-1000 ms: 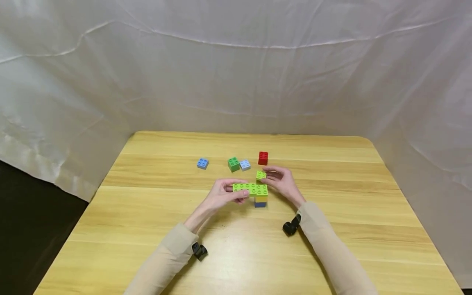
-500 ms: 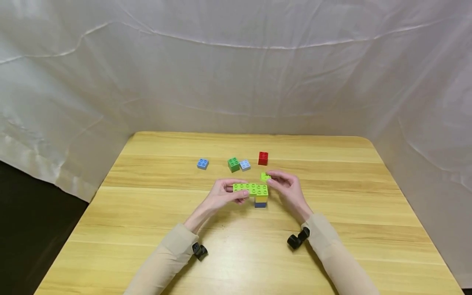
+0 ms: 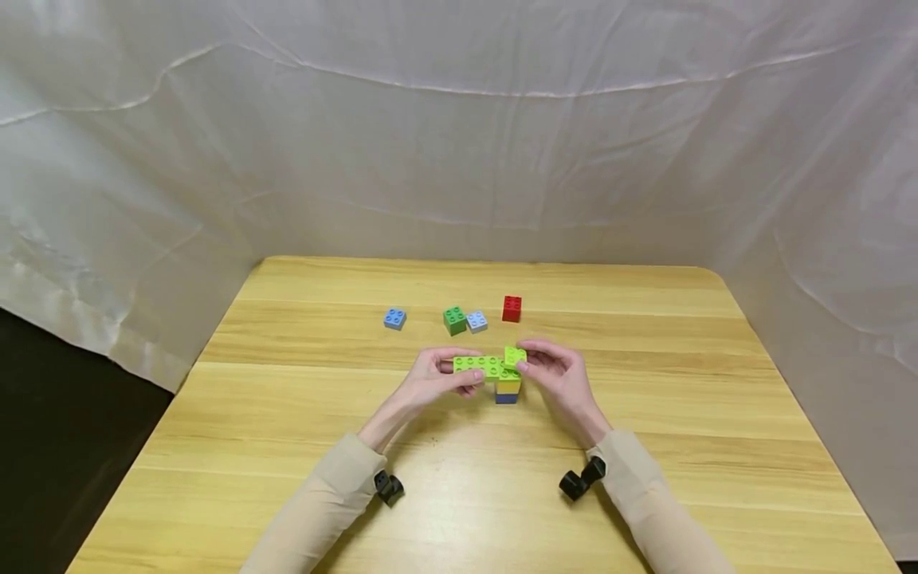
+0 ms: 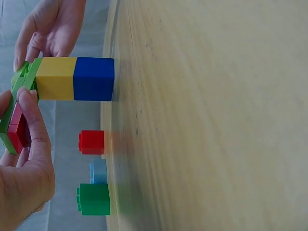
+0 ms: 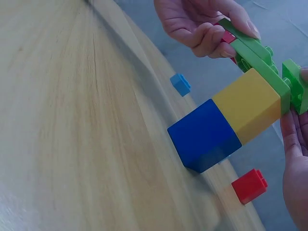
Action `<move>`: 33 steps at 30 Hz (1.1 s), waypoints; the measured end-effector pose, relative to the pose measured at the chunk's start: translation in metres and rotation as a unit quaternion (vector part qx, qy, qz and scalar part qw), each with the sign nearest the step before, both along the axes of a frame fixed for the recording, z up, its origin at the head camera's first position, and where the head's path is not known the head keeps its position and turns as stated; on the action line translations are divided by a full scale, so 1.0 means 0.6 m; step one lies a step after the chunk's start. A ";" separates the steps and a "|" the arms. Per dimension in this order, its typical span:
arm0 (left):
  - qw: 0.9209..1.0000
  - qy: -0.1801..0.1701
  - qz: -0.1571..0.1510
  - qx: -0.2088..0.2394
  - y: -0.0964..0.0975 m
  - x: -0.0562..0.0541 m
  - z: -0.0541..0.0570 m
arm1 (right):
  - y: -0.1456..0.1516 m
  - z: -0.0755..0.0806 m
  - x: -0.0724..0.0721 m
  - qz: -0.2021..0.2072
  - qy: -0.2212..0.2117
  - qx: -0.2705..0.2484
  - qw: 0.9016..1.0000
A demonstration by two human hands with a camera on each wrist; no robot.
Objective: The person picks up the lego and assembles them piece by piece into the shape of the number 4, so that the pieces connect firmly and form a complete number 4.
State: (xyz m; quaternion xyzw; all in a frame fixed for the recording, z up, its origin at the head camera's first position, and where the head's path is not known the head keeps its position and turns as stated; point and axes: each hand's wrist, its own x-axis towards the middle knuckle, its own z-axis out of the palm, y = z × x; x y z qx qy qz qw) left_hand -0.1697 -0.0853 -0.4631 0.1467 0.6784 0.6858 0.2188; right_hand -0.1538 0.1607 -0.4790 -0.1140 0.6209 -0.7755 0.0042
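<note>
In the head view, my left hand [image 3: 430, 379] grips the left end of a lime green studded layer [image 3: 473, 363], thumb in front. The left wrist view shows a red brick [image 4: 16, 127] under that end, within the left fingers. The layer's right end rests on a yellow brick [image 4: 56, 78], which stands on a dark blue brick [image 4: 94, 79] on the table. Just above that right end, my right hand [image 3: 566, 379] pinches a small lime green brick [image 3: 513, 355]. It sits slightly tilted; in the right wrist view a gap shows between it and the studs.
Behind the hands on the wooden table [image 3: 459, 494] lie a blue brick [image 3: 394, 319], a green brick [image 3: 454, 320], a light blue brick [image 3: 476, 321] touching or close to the green one, and a red brick [image 3: 512, 308]. Pale cloth [image 3: 459, 175] hangs behind the table.
My right hand has brought the small lime green brick from behind the stack, first to the right, then toward me over the layer's right end. The left hand stays in place.
</note>
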 end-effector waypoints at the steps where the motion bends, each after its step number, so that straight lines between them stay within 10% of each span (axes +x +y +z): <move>1: 1.000 0.000 0.000 0.000 0.000 0.000 0.001 | 0.000 0.001 0.001 0.000 0.000 0.000 1.000; 33: 1.000 0.006 -0.003 0.004 -0.002 0.000 -0.003 | -0.007 -0.005 0.009 0.036 0.030 0.003 0.999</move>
